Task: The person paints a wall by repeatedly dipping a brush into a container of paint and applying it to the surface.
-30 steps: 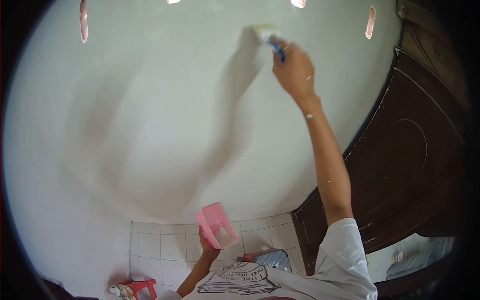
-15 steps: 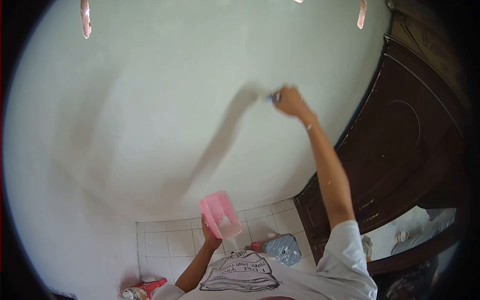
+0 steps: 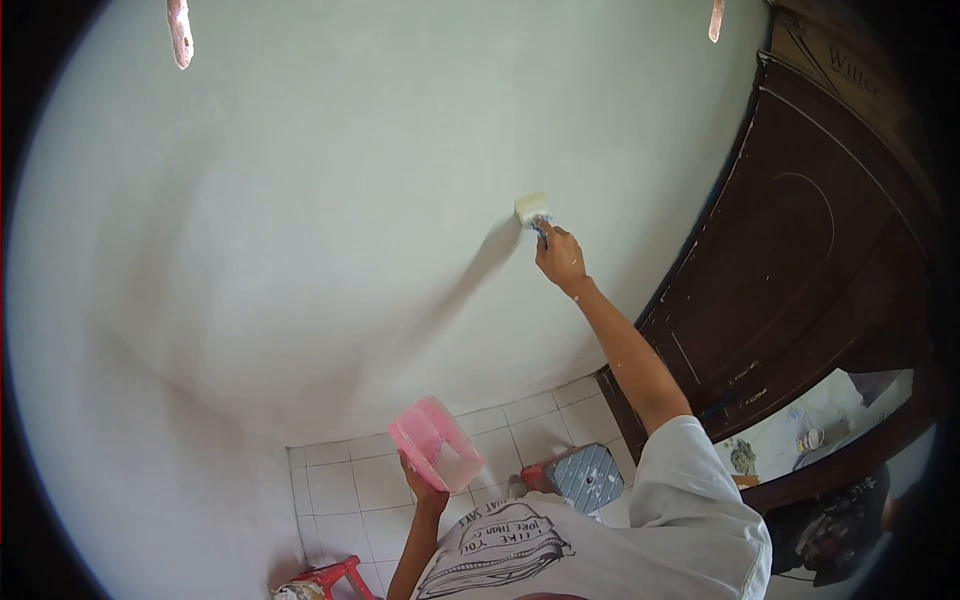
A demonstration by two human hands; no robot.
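Note:
My right hand (image 3: 562,258) grips a paintbrush (image 3: 534,208) by its blue handle, arm stretched out toward the pale wall (image 3: 350,200). The wide, cream bristles point up and lie against the wall, with a long shadow running down to the left. Low in front of my shirt, my left hand (image 3: 426,484) holds a pink plastic container (image 3: 420,432) by its side. The container is tilted, and whitish paint (image 3: 455,468) shows inside it.
A dark wooden wardrobe (image 3: 800,210) with a mirror (image 3: 815,425) stands at the right, a cardboard box (image 3: 830,58) on top. On the tiled floor (image 3: 370,480) are a stool with a grey-blue top (image 3: 585,478) and, lower left, a red stool (image 3: 335,577).
My right hand has lowered slightly and turned, so the brush now points upward instead of left. The view has shifted a little; the pink container stays in my left hand.

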